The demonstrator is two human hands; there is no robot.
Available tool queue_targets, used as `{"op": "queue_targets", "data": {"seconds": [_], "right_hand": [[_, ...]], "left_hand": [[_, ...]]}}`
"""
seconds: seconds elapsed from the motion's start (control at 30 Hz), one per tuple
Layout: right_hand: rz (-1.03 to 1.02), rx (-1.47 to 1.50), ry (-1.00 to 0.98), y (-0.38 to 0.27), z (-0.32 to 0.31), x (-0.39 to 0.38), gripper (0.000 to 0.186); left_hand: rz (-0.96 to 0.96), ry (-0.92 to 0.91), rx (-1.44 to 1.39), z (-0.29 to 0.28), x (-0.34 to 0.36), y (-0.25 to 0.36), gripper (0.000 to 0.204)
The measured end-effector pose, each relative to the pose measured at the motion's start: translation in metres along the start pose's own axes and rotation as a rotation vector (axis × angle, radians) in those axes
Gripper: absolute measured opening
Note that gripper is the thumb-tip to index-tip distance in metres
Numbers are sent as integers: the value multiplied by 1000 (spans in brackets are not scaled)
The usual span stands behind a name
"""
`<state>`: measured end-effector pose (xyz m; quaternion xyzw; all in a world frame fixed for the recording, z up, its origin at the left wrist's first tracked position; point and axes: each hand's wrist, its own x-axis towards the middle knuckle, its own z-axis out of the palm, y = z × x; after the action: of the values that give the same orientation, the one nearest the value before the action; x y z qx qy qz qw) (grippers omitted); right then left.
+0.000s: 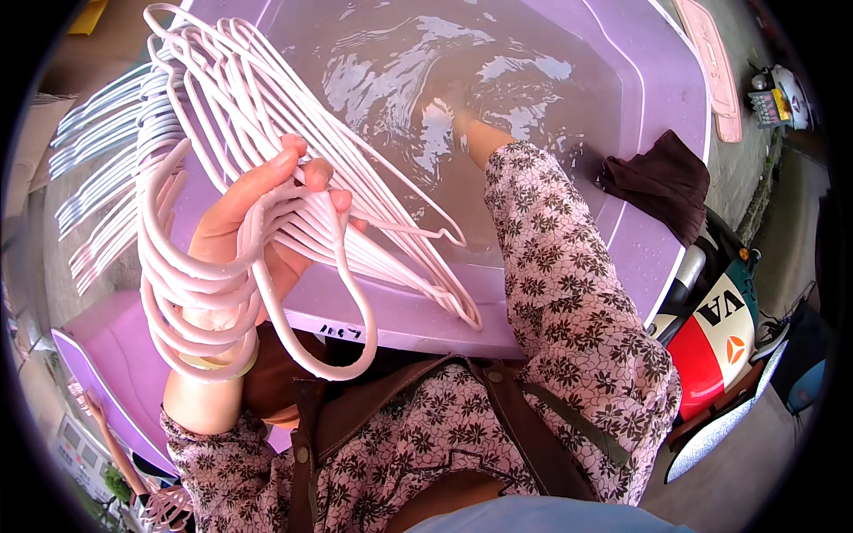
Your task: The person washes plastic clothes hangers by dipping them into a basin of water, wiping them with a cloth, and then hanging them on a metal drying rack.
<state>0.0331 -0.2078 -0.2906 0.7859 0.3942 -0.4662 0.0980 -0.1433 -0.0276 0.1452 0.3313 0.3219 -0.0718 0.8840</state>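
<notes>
Beside the lilac tub draped with a brown cloth, left hand clutches pink hangers; right hand, submerged, grip unclear.

Left hand clutches pink hangers; right hand seemingly underwater.

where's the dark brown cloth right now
In the head view it drapes over the right rim of the purple tub, as the dark brown cloth, right of the submerged right hand.

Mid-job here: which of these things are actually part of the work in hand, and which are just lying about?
In use:
- left hand, gripping the bundle of pale pink hangers
- right hand, under the water
- purple tub

Lying about:
- dark cloth on the tub rim
- pink flat piece beyond the tub
- red and white vehicle
</notes>
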Motion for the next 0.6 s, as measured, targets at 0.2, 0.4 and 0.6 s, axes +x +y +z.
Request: {"op": "queue_targets", "data": {"seconds": [0.2,0.4,0.6], "right_hand": [[-158,-61,-179,-60,14,-57,53],[-371,-118,-595,-84,-4,-139,48],[-292,526,-80,-16,-131,-210,50]], "left_hand": [[-38,-75,-13,-12,12,-6,16],[79,-272,65,-26,30,-17,29],[-140,-286,-197,-20,78,-27,32]]}}
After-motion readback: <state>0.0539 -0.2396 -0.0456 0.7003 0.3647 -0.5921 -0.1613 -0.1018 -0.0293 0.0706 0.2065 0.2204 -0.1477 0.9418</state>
